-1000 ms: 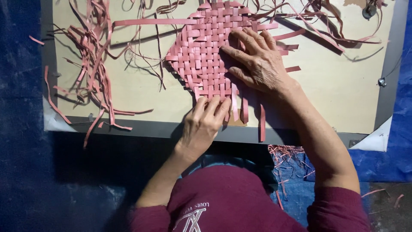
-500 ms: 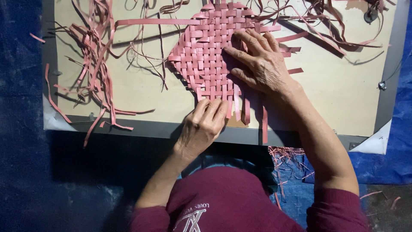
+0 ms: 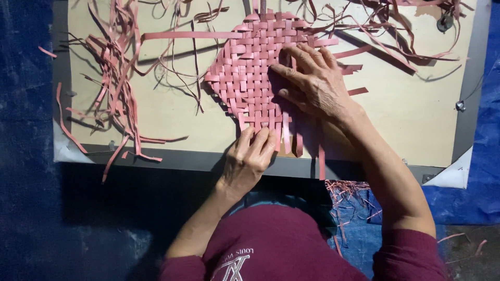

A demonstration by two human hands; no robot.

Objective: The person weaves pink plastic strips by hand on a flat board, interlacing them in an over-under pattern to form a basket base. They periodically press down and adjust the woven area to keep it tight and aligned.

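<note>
A pink woven mat (image 3: 250, 73) of flat strips lies on a beige board (image 3: 416, 114). My right hand (image 3: 312, 83) rests flat on the mat's right side, fingers spread and pointing left. My left hand (image 3: 250, 156) sits at the mat's near edge, its fingertips pinching the loose strip ends (image 3: 260, 127) that hang toward me. More loose ends (image 3: 320, 156) trail over the board's front edge.
A tangle of loose pink strips (image 3: 120, 88) lies on the board's left side, and more strips (image 3: 385, 31) spread at the back right. One long strip (image 3: 182, 35) runs left from the mat. Blue tarp (image 3: 479, 187) surrounds the board. Strip scraps (image 3: 349, 192) lie by my lap.
The view has shifted slightly. Both hands stay on the mat in nearly the same places; the left fingers keep working the near strip ends.
</note>
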